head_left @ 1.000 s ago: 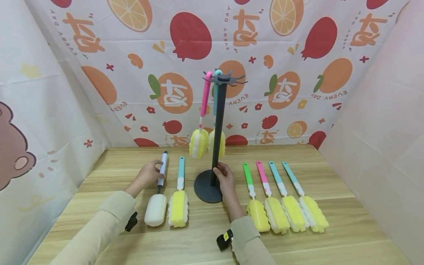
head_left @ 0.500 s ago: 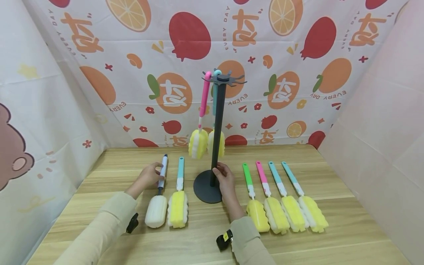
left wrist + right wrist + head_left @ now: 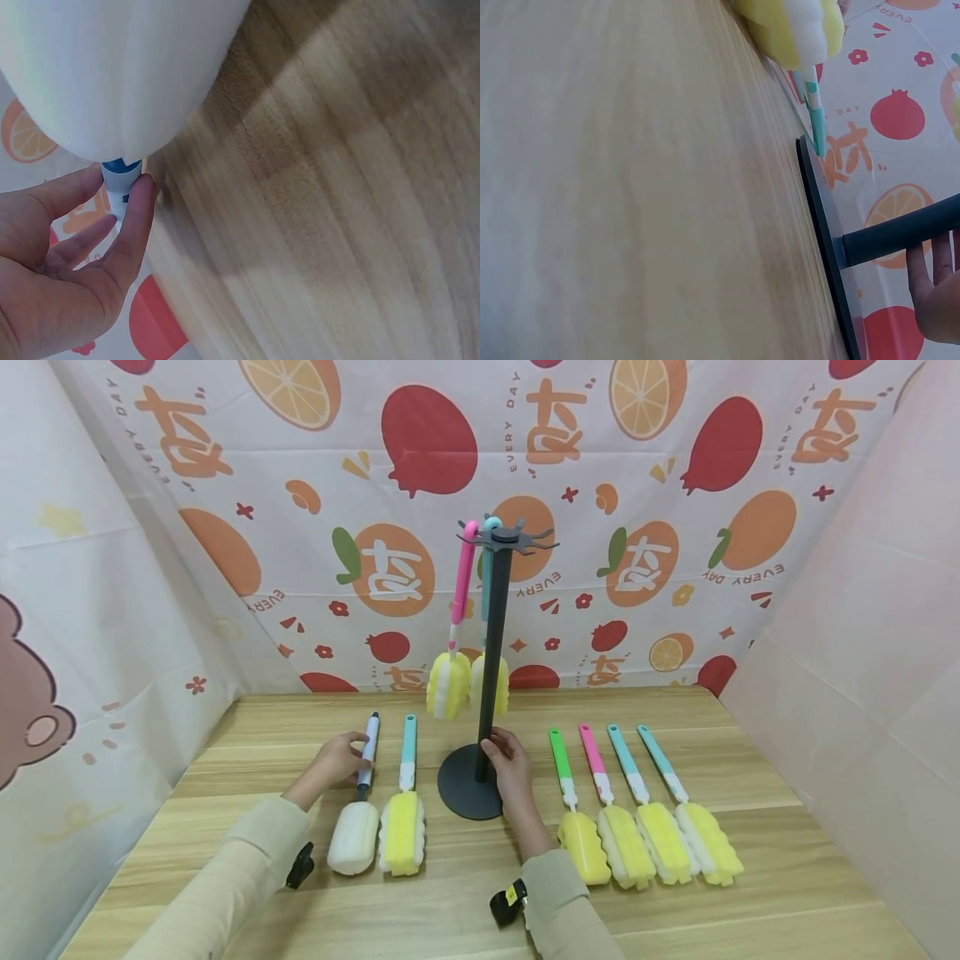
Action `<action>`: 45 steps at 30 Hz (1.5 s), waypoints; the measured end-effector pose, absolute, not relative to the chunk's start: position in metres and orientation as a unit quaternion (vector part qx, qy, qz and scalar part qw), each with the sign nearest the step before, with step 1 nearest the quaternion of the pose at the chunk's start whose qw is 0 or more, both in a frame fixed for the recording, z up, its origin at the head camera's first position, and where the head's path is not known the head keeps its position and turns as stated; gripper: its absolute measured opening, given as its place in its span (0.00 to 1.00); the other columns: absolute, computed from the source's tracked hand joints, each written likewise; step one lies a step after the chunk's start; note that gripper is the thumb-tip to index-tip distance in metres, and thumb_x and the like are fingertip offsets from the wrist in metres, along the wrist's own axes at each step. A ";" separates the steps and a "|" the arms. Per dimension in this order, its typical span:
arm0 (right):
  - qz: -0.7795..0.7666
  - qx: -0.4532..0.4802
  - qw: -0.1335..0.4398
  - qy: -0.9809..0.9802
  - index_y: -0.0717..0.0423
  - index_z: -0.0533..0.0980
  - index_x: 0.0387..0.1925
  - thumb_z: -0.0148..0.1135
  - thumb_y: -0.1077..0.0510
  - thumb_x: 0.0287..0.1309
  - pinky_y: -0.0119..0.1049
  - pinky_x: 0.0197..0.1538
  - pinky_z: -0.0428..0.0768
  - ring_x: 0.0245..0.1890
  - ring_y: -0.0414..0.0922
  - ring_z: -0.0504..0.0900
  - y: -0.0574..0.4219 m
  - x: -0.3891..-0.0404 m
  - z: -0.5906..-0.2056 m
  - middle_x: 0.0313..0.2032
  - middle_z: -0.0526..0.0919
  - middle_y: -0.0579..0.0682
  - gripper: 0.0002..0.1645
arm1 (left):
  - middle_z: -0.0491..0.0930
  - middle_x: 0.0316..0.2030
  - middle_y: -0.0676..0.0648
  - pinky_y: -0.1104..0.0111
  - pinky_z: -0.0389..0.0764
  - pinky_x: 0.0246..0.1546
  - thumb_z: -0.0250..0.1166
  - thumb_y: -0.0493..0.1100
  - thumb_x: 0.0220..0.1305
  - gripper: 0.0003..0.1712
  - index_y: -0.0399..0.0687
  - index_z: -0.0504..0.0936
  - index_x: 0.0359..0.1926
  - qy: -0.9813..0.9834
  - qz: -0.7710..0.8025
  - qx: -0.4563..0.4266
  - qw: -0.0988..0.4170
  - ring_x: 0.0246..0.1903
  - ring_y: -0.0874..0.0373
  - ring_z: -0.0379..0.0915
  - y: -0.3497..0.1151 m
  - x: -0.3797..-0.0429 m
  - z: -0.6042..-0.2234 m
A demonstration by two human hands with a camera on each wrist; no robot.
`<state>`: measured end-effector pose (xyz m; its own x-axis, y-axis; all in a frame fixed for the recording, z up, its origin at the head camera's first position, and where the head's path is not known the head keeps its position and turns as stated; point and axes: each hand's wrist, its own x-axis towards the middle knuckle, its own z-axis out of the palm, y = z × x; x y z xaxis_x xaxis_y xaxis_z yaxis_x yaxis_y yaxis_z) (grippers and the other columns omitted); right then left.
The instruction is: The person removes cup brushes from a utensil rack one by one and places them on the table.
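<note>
At eight o'clock the left hand (image 3: 67, 289) pinches a pale cylindrical handle (image 3: 119, 181); rounded white sponge (image 3: 120, 75) at eleven, wood-grained desk (image 3: 330, 187) at three.

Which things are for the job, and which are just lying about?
Probably for the job:
white brush, held by the left hand
black stand, held by the right hand
two brushes hanging on it

Seem just lying about:
blue-handled brush beside the white one
four brushes right of the stand

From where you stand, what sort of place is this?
Probably a makeshift filming or practice corner indoors: a fruit-print cloth hangs behind a wood-grain table, and sponge brushes lie side by side on it.
</note>
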<state>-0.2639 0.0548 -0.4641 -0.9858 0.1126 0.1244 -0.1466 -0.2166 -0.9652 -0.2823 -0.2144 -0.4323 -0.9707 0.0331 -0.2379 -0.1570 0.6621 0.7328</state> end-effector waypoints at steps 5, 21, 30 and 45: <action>0.772 0.016 0.083 -0.629 0.65 0.74 0.50 0.60 0.61 0.59 0.41 0.51 0.73 0.44 0.46 0.76 0.055 -0.254 -0.450 0.41 0.78 0.51 0.18 | 0.70 0.45 0.26 0.66 0.80 0.29 0.59 0.29 0.59 0.30 0.26 0.59 0.60 0.903 0.410 -0.037 0.120 0.31 0.50 0.76 -0.214 -0.283 -0.433; 0.766 0.021 0.090 -0.636 0.67 0.73 0.50 0.59 0.62 0.59 0.41 0.51 0.73 0.44 0.46 0.75 0.054 -0.247 -0.439 0.41 0.78 0.52 0.18 | 0.69 0.46 0.25 0.66 0.80 0.28 0.59 0.29 0.59 0.29 0.25 0.60 0.60 0.904 0.408 -0.039 0.120 0.32 0.49 0.76 -0.216 -0.282 -0.435; 0.769 0.023 0.088 -0.633 0.67 0.73 0.50 0.59 0.62 0.59 0.40 0.51 0.73 0.44 0.46 0.76 0.054 -0.246 -0.440 0.41 0.78 0.52 0.18 | 0.70 0.47 0.26 0.67 0.80 0.26 0.58 0.31 0.60 0.29 0.25 0.59 0.60 0.908 0.399 -0.042 0.123 0.29 0.51 0.76 -0.220 -0.283 -0.438; 0.774 0.018 0.097 -0.626 0.62 0.75 0.50 0.63 0.56 0.57 0.39 0.51 0.73 0.44 0.45 0.76 0.054 -0.265 -0.466 0.41 0.78 0.52 0.21 | 0.70 0.46 0.27 0.67 0.79 0.23 0.59 0.32 0.60 0.29 0.26 0.59 0.59 0.909 0.395 -0.049 0.125 0.24 0.55 0.75 -0.219 -0.284 -0.438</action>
